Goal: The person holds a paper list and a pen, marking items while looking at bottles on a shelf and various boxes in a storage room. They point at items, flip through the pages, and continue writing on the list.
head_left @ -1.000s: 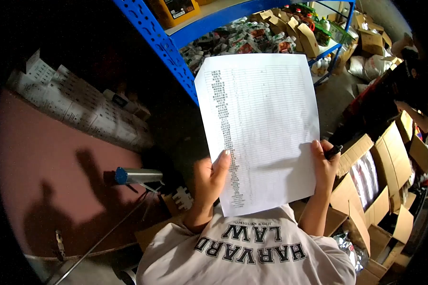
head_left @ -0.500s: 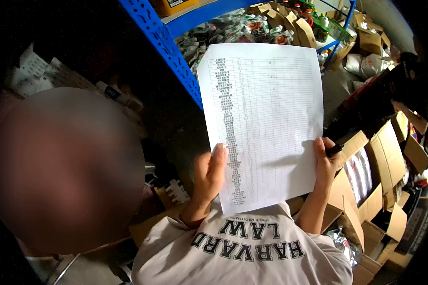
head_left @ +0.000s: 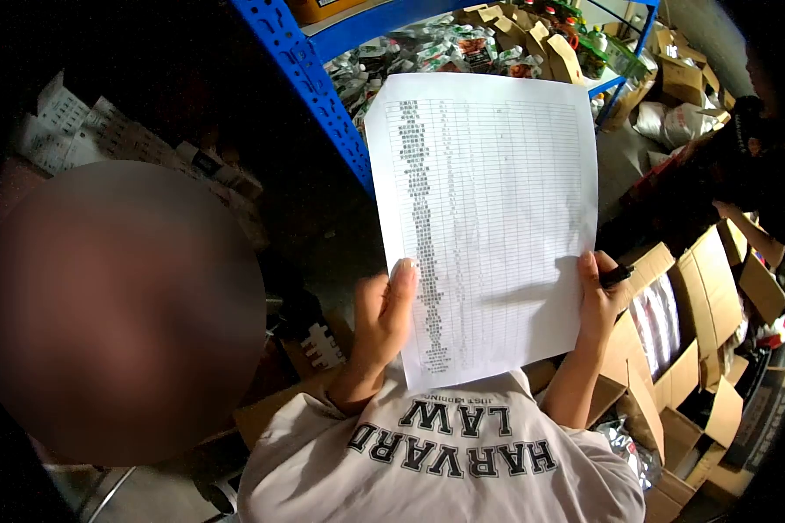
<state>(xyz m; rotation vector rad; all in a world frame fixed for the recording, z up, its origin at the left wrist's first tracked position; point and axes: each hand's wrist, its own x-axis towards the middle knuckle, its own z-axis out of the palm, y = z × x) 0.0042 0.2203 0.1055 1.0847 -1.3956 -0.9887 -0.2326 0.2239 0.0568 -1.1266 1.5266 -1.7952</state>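
A white printed sheet [head_left: 497,218] with a table of rows is held upright before my chest. My left hand [head_left: 386,307] pinches its lower left edge, thumb on the front. On the opposite edge my right hand [head_left: 600,292] grips the paper between thumb and fingers. A black pen [head_left: 616,275] sticks out of that same hand, pointing right. The fingers behind the paper are hidden.
A blue metal shelf [head_left: 310,96] holds many packets [head_left: 436,52] and bottles. Opened cardboard boxes [head_left: 705,296] stand at the right. A person in dark clothes [head_left: 741,157] is at the far right. A large blurred shape covers the left.
The sheet has shifted very slightly up at its top edge. The person at the far right has moved a little. Both my hands keep their hold.
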